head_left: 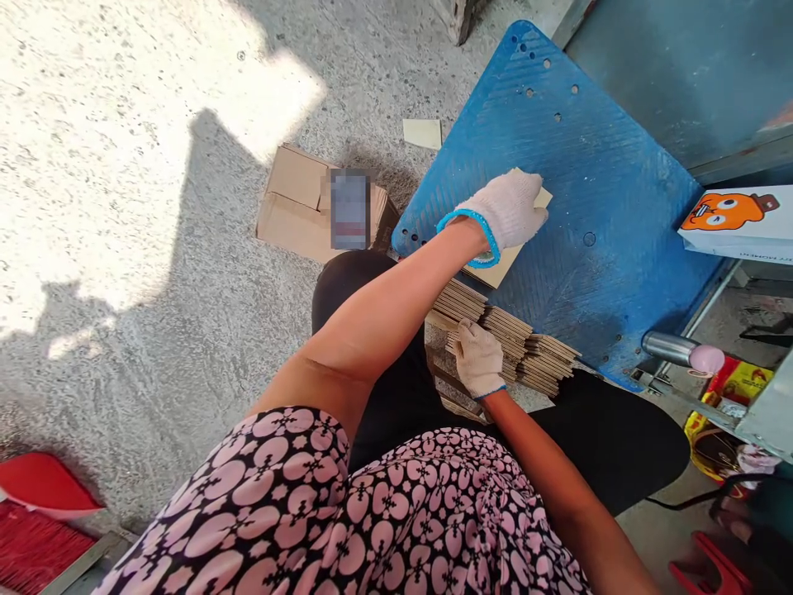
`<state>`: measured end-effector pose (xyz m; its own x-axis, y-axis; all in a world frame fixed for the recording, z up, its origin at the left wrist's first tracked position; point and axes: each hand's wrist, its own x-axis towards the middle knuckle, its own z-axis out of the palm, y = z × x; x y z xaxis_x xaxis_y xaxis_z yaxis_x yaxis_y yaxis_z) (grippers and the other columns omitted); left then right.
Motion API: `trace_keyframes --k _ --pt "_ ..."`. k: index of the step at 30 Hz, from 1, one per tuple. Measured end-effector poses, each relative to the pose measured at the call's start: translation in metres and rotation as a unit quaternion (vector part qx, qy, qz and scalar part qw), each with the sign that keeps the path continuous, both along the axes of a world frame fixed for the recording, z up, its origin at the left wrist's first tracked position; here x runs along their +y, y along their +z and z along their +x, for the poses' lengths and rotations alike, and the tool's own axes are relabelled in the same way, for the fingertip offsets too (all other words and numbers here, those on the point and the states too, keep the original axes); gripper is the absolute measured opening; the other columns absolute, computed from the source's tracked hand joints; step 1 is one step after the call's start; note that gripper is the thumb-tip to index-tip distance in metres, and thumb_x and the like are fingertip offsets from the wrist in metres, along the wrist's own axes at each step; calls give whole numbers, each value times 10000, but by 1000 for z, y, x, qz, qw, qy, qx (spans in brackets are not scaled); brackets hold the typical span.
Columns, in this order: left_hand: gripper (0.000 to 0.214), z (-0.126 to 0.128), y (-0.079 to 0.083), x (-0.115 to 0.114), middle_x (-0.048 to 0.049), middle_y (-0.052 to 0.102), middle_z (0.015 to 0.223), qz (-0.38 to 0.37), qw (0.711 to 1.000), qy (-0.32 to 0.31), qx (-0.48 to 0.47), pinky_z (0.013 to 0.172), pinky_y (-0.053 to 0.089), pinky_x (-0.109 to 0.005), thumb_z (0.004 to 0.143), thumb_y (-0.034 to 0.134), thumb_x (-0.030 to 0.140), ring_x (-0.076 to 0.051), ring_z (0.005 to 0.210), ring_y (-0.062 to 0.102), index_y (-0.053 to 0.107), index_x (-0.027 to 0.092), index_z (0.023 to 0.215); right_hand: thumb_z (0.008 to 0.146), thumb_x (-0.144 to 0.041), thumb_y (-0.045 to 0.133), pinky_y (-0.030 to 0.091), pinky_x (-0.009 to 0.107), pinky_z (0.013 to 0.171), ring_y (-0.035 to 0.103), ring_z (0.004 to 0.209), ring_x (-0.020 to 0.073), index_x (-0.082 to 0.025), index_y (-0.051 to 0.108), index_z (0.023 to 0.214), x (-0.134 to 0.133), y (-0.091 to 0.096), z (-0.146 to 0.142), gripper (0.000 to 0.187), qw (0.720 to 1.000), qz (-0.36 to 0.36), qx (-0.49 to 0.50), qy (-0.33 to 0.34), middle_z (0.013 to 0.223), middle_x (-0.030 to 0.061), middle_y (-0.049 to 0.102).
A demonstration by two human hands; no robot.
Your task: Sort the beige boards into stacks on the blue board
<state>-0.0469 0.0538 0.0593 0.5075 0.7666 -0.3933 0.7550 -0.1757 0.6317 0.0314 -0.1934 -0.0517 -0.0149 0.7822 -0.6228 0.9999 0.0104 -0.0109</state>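
My left hand (511, 207), in a white knit glove with a blue cuff, is over the blue tabletop (595, 190). Its fingers are curled at a pale yellow cardboard sheet (505, 268), most of which the hand and wrist cover. Lower and closer to my body, my right hand (480, 361), also gloved, is closed at the near side of stacked folded cardboard pieces (514, 335). The thumb lies against their edges, while the other fingers are largely hidden. These brown stacks sit in a row along the table's near edge, above my lap.
Left of the table, a cardboard box (297, 202) stands on the concrete floor, with a blurred patch over it. A pale scrap (422, 133) lies nearby. A steel flask (678, 351) and a white printed bag (740, 223) are at the right edge. A red dustpan (46, 483) is at lower left.
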Motion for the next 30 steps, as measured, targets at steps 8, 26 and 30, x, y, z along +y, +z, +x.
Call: trace_keyframes --k 8,26,30 --pt "494 3 -1 -2 -115 614 1346 -8 1000 -2 -3 1054 421 -364 957 522 366 -304 1284 555 577 169 1406 1061 -342 364 442 305 756 648 959 210 -252 676 1063 -11 -4 -7 325 996 -72 46 34 1104 66 696" --pt "488 -1 -4 -1 -92 638 1389 -16 1000 -5 -5 1078 423 -325 973 475 327 -265 1308 566 594 158 1415 982 -332 492 503 343 904 680 1105 242 -314 702 1249 28 14 25 340 972 -136 139 -129 1237 49 731" --pt "429 -6 0 0 -84 695 1302 -33 999 -24 7 1012 467 -315 969 483 332 -250 1232 622 669 178 1324 850 -312 633 513 307 895 684 1014 206 -246 782 1094 53 39 80 293 907 -91 311 -268 1086 24 779"
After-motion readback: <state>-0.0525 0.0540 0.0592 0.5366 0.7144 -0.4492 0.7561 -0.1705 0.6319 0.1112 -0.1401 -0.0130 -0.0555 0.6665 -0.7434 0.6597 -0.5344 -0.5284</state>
